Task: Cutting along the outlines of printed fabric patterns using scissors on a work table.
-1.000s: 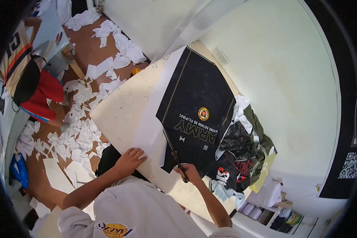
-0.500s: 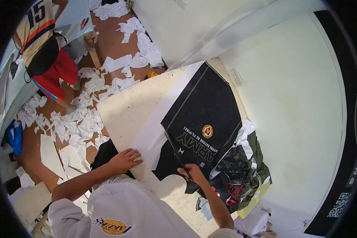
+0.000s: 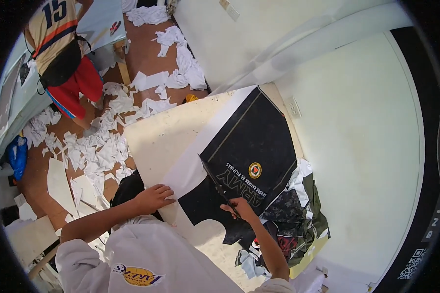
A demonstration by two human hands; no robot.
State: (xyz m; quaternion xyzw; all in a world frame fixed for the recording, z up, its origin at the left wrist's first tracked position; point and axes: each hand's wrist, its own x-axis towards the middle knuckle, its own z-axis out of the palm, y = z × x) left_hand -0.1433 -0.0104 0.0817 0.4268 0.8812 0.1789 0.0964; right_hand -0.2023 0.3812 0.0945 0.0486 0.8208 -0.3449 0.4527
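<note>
A black printed fabric panel (image 3: 259,136) with gold lines and a round emblem lies on the table, a strip of white fabric (image 3: 190,154) along its left edge. My right hand (image 3: 238,209) is closed around the handles of dark scissors (image 3: 221,189). Their long blades point up and left, and the tip is at the panel's left edge, by the white strip. Left of the panel's lower part, my left hand (image 3: 155,198) rests palm down near the table edge, fingers stretched out, holding nothing. A curved cut-out shows in the panel's near edge.
Dark, camouflage and olive cloth pieces (image 3: 298,210) are heaped right of the panel. The pale table (image 3: 156,132) stands by a white wall with an outlet (image 3: 294,106). White scraps (image 3: 95,151) litter the brown floor. Another person (image 3: 66,53) stands at a bench, upper left.
The panel's lower left part has swung left and now lies farther over the white strip. The scissors and right hand shifted slightly right; my left hand stays near the table edge.
</note>
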